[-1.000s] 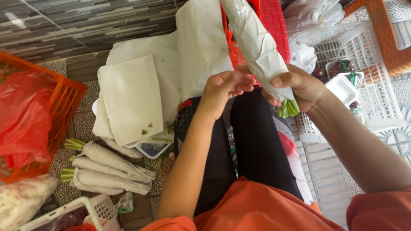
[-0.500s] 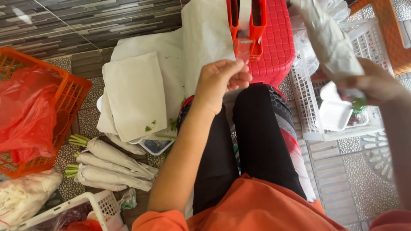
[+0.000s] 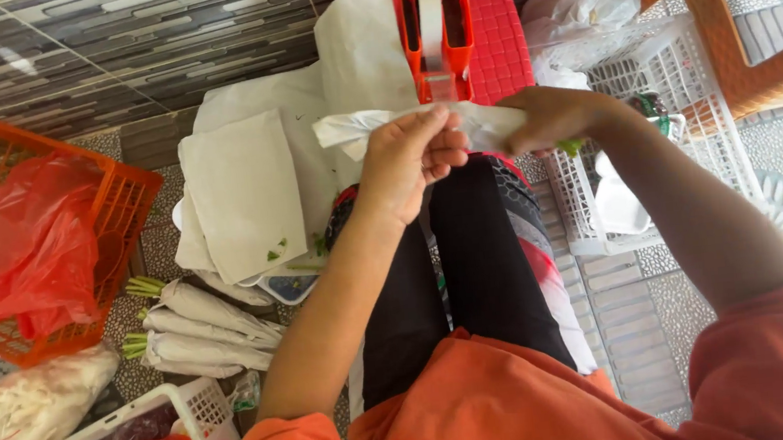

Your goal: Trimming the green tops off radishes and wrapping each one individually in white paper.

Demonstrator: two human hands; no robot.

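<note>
Both my hands hold a paper-wrapped bundle of greens (image 3: 354, 128) level above my knees. My left hand (image 3: 409, 156) grips its middle, fingers curled around the white paper. My right hand (image 3: 549, 114) clasps the stem end, where a bit of green shows. Just beyond the bundle an orange tape dispenser (image 3: 431, 25) with a roll of clear tape stands on a red plastic stool (image 3: 499, 47). A stack of white paper sheets (image 3: 245, 191) lies to the left of my legs.
Several wrapped bundles (image 3: 196, 330) with green stems lie on the floor at left. An orange crate (image 3: 126, 193) holds a red plastic bag. A white basket (image 3: 674, 78) with bags stands at right, beside an orange wooden chair leg (image 3: 727, 25).
The bundle has swung from upright at the right, held by my right hand alone, down to level in front of the tape dispenser. My left hand has taken hold of it.
</note>
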